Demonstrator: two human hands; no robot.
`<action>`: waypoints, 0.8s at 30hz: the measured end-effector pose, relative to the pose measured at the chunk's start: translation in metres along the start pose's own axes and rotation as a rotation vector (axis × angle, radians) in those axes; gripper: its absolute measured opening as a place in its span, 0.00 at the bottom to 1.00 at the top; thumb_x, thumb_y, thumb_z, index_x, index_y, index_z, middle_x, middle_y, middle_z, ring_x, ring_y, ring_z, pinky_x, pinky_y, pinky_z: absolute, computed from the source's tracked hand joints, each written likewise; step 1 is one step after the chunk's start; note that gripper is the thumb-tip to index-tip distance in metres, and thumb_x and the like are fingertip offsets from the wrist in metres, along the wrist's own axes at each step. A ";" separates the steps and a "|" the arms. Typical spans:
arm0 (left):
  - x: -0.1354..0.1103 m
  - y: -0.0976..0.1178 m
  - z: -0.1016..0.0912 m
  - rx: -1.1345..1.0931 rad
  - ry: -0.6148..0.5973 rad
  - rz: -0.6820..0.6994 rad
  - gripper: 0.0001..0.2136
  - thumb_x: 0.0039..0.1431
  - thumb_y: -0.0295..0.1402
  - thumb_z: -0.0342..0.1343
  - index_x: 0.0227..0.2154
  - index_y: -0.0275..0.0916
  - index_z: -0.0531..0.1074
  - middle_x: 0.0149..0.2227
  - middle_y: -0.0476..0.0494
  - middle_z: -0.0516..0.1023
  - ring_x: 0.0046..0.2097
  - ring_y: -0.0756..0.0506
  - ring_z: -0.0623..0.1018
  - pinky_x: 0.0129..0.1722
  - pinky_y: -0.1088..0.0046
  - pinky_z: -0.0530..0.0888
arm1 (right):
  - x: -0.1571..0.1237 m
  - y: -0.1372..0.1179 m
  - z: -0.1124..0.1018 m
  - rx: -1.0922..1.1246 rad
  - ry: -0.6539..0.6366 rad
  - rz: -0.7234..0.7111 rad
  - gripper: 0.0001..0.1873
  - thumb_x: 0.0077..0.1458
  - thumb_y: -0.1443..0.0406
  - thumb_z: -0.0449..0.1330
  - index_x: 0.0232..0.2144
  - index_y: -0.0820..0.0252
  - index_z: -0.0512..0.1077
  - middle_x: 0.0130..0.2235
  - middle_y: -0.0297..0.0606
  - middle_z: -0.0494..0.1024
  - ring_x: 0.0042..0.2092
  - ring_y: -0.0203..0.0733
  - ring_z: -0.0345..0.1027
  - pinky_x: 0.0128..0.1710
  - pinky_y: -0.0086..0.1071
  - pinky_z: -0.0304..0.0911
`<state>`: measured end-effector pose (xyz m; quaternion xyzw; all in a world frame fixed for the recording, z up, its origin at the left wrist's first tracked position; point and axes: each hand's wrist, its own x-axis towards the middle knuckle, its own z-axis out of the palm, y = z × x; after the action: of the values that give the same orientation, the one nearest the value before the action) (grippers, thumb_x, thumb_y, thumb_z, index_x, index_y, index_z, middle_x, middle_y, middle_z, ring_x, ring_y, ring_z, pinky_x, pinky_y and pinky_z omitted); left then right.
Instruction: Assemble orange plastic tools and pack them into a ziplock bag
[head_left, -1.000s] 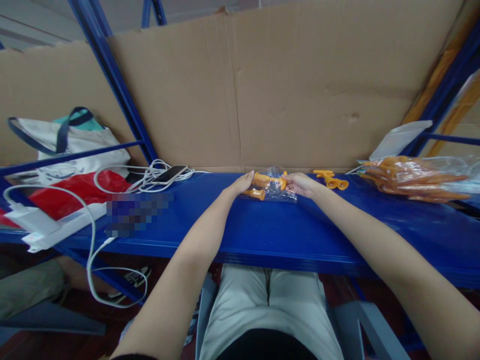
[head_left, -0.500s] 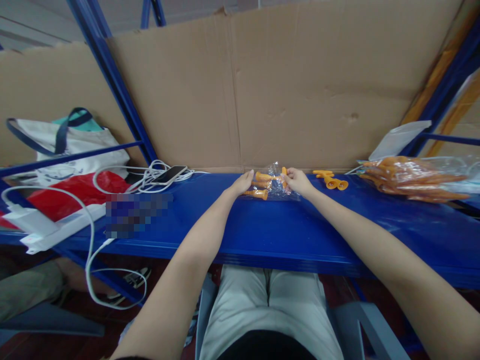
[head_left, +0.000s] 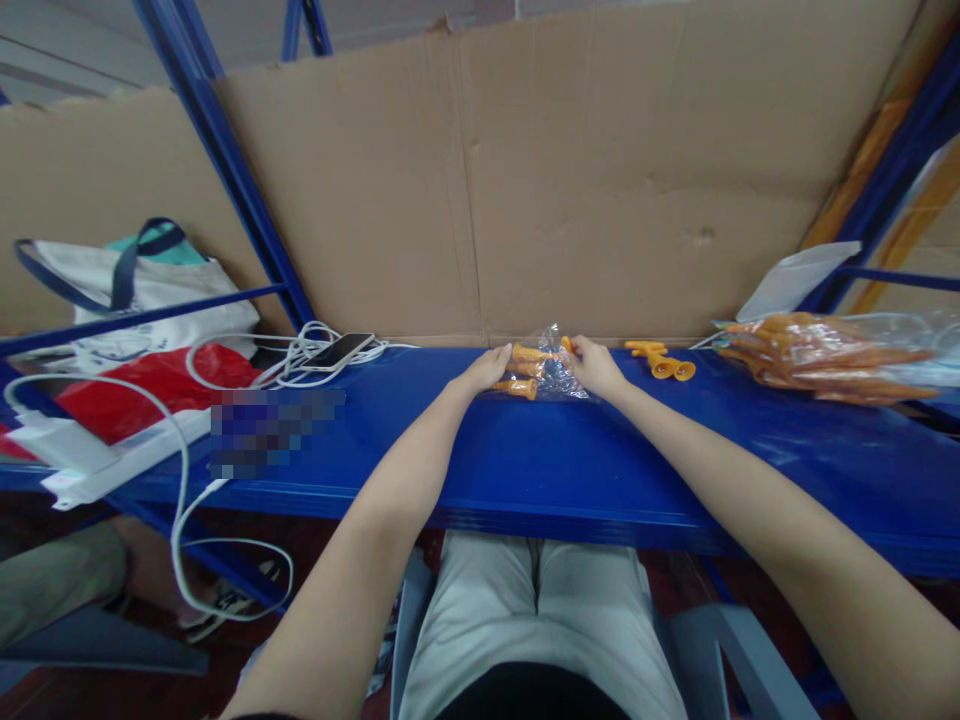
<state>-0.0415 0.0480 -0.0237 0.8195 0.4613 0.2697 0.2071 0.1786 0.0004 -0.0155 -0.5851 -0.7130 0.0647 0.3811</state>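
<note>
A clear plastic bag (head_left: 556,378) lies near the back of the blue shelf between my two hands. Several orange plastic pieces (head_left: 527,356) with flared ends lie in or under its film; I cannot tell which. My left hand (head_left: 486,370) is closed around the left ends of these pieces, thumb on top. At the bag's right side, my right hand (head_left: 598,369) has its fingers bent around a small orange piece (head_left: 568,344), whose tip shows above the fingers. The fingertips are partly hidden by the hand and the shiny film.
More loose orange pieces (head_left: 663,362) lie right of my right hand. Beyond them is a bulky plastic bag of orange parts (head_left: 825,355). On the left are a phone (head_left: 341,350), white cables, a power strip (head_left: 127,455), a red bag (head_left: 157,390) and a tote bag (head_left: 165,300). Cardboard (head_left: 570,180) stands behind.
My right hand has turned and lowered slightly over the bag's right side, covering more of the orange piece there. My left hand has barely moved.
</note>
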 end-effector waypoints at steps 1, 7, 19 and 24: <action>0.000 0.001 -0.001 -0.005 -0.005 0.002 0.31 0.67 0.47 0.26 0.58 0.41 0.68 0.60 0.44 0.72 0.63 0.42 0.69 0.64 0.62 0.62 | 0.000 0.000 0.000 -0.024 0.004 -0.019 0.02 0.60 0.65 0.56 0.34 0.56 0.66 0.37 0.44 0.79 0.43 0.47 0.74 0.39 0.30 0.63; -0.002 0.004 -0.002 0.016 0.007 -0.023 0.31 0.67 0.49 0.27 0.58 0.40 0.67 0.61 0.43 0.71 0.64 0.41 0.67 0.64 0.63 0.61 | 0.001 -0.002 -0.001 -0.125 -0.012 0.000 0.03 0.62 0.66 0.55 0.34 0.57 0.66 0.42 0.48 0.79 0.46 0.49 0.73 0.43 0.32 0.61; -0.003 0.006 -0.002 0.020 -0.014 -0.042 0.30 0.68 0.46 0.29 0.58 0.36 0.67 0.63 0.40 0.68 0.64 0.40 0.67 0.64 0.62 0.61 | -0.005 -0.006 -0.005 -0.113 -0.055 0.058 0.06 0.61 0.67 0.58 0.31 0.57 0.65 0.32 0.45 0.79 0.37 0.47 0.75 0.34 0.30 0.64; -0.002 0.004 0.000 -0.012 -0.024 -0.034 0.29 0.68 0.45 0.30 0.56 0.35 0.69 0.61 0.39 0.71 0.63 0.40 0.69 0.64 0.64 0.61 | -0.004 -0.005 0.003 0.299 -0.114 0.299 0.14 0.63 0.69 0.56 0.25 0.57 0.61 0.15 0.29 0.67 0.17 0.32 0.63 0.19 0.23 0.59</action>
<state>-0.0401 0.0438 -0.0214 0.8134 0.4712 0.2590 0.2220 0.1731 -0.0042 -0.0167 -0.6168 -0.6210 0.2583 0.4089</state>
